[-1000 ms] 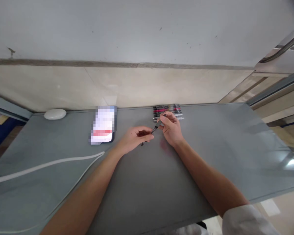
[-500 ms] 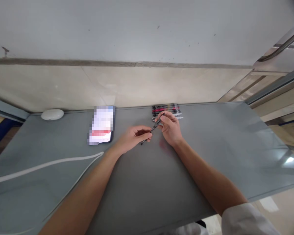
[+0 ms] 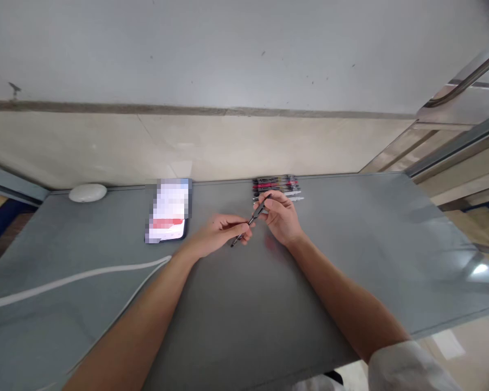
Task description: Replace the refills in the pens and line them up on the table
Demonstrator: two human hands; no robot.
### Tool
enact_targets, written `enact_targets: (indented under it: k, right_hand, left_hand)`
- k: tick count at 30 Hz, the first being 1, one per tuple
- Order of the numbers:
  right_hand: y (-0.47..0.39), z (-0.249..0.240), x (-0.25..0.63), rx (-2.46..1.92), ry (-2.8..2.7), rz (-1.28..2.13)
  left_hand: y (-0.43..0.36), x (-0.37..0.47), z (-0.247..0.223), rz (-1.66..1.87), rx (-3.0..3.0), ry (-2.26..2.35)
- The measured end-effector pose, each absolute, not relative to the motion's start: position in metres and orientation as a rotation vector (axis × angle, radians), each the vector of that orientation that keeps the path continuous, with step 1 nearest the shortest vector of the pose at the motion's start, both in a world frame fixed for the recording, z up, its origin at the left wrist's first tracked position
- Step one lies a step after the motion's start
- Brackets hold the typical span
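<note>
At the far left of the grey counter (image 3: 65, 255) a white oval object (image 3: 87, 192) sits against the wall edge, and a white cable (image 3: 77, 278) runs across the surface from the left border toward the middle. To the right of the oval, near the back edge, lies a phone (image 3: 169, 212) with a lit screen, its long side running away from the person.

The left hand (image 3: 218, 234) hovers just above the counter's middle, fingers curled in, with thumb and forefinger pinched tight on the lower end of a thin dark pen (image 3: 250, 221). The pen's long axis runs diagonally: its lower tip points toward the person and to the left, sticking out just below the left fingers, while its upper end points away and to the right. It is held clear of the counter, tilted, between the two hands.

The right hand (image 3: 281, 216) grips the upper end of the same pen, its fingertips closed around it and the remaining fingers loosely bent. Both grips are thus closed on the one pen, one at each end, the hands near each other but not touching.

Just behind the right hand, at the counter's back edge, a row of pens (image 3: 276, 186) lies side by side, black, red and pale ones, their long axes running left to right.
</note>
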State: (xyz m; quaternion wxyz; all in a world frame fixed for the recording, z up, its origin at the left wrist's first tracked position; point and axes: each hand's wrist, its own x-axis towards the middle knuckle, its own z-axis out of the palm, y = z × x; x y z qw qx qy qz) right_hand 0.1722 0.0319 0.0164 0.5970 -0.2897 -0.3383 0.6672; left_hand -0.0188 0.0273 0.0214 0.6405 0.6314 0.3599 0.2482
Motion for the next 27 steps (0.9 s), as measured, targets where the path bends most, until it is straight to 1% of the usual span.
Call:
enact_targets:
  k: [7,11,15,20,27]
  right_hand:
    - [0.0334,0.0174,0.1708,-0.729,-0.72,1.439]
    - [0.0328,0.0175,0.1698,-0.74,-0.742,1.43]
    - [0.0315,0.0161,0.1703,-0.728,-0.795,1.465]
    - [0.0301,0.0157,0.172,-0.655,-0.843,1.564]
    - [0.0327,0.017,0.1709,-0.735,-0.751,1.427]
  left_hand:
    - [0.0263,-0.0153,0.0215,0.663,1.343,0.964]
    - [0.0252,-0.0134,0.0241,0.655,1.335,1.033]
    - [0.0253,-0.0153,0.0233,0.66,1.345,0.977]
    - [0.0275,-0.0205,0.0184,0.578,1.332,0.834]
    - [0.0272,-0.0155,0.0205,0.677,1.289,0.942]
